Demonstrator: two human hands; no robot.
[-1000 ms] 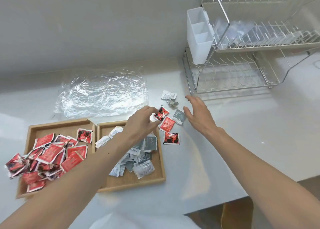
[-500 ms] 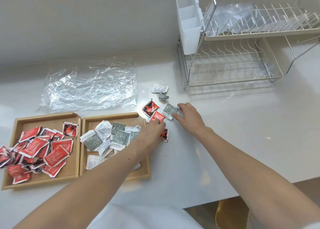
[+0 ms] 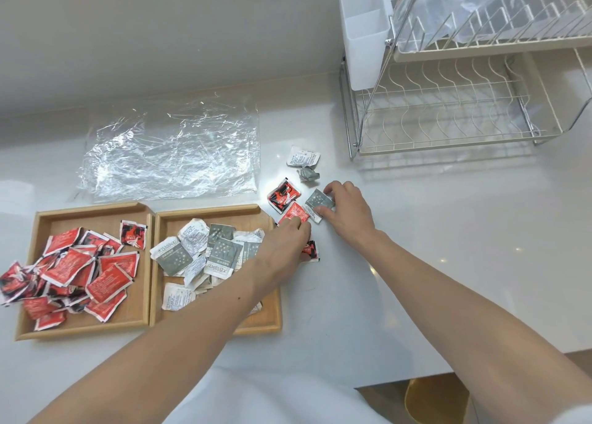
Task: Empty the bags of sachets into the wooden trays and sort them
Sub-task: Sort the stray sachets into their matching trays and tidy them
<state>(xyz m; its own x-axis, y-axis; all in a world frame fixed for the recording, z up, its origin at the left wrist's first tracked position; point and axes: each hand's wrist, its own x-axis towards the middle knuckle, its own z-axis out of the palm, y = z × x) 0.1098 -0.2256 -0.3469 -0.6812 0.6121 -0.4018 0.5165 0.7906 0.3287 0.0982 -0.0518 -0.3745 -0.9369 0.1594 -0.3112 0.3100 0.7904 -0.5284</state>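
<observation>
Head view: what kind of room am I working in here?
Most likely a home kitchen: a two-tier wire dish rack with a white cutlery holder stands on a glossy white countertop against a plain wall.

White counter (image 3: 416, 263) is carrying two wooden trays (image 3: 150, 263) side by side, a flattened clear plastic bag (image 3: 169, 157) behind them, loose sachets (image 3: 302, 156) lying right of the trays, and a dish rack (image 3: 448, 129) at back right.

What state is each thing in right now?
Left tray: piled with red sachets.
Right tray: holds grey-and-white sachets.
Plastic bag: empty, flat.
Left hand: on red sachet.
Right hand: pinching grey sachet.
Dish rack: lower tier empty.
</observation>
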